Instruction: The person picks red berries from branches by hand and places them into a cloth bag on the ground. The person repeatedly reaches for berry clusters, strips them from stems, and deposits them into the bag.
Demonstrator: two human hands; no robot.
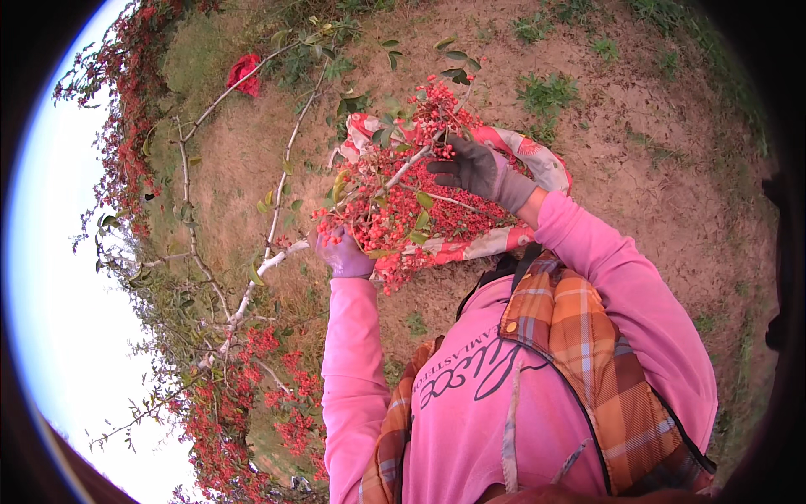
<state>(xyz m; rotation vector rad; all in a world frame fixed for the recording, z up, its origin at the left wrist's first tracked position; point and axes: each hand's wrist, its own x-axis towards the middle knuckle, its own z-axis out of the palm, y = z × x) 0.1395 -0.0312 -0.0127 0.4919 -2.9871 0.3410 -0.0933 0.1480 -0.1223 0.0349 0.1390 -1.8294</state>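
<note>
My left hand (345,253), in a purple glove, is closed around a pale thorny branch (286,253) beside clusters of red berries (378,230). The branch runs up to the right through the berries. My right hand (469,169), in a grey and mauve glove, is at the upper part of the branch, against another red berry cluster (436,104). Its fingers are bent and spread, with some tips hidden by berries, so its hold is unclear. Under both hands lies an open red and white patterned cloth bag (535,157) holding many loose red berries (463,211).
Thorny bare branches (189,189) reach out at the left. Berry-laden shrubs (220,441) stand at the lower left and upper left. A red cloth or bag (244,74) lies on the ground behind. Small green weeds (548,91) grow in the dry soil.
</note>
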